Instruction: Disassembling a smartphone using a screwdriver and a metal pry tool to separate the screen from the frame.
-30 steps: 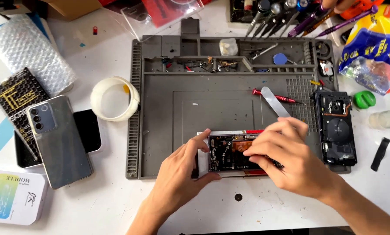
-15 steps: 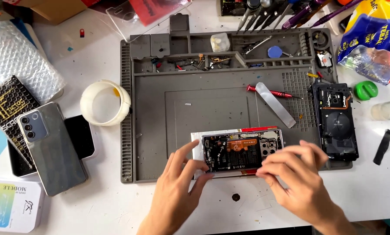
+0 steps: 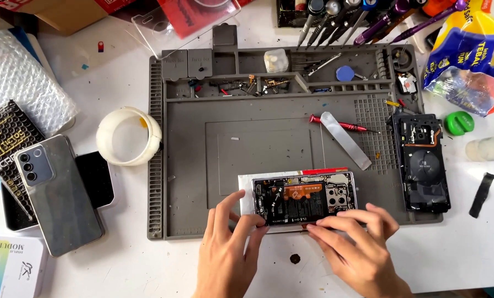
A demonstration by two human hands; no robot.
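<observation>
An opened phone [image 3: 303,199] with its circuit boards and battery showing lies flat at the near edge of the grey work mat [image 3: 191,165]. My left hand [image 3: 228,249] holds the phone's left end, thumb and fingers on its near corner. My right hand [image 3: 356,246] rests its fingertips along the phone's near edge at the right. No tool is visible in either hand. The removed black back cover [image 3: 425,164] lies on the mat's right side.
A metal pry tool [image 3: 345,139] and a red screwdriver [image 3: 338,124] lie on the mat. Small screws and parts fill the mat's top compartments [image 3: 247,85]. A tape roll [image 3: 129,136], a grey phone [image 3: 56,191], bubble wrap [image 3: 20,77] and a white box [image 3: 9,270] sit left.
My right hand has slid off the top of the phone toward me, uncovering its insides. My left hand has stayed at the left end. The view has shifted a little.
</observation>
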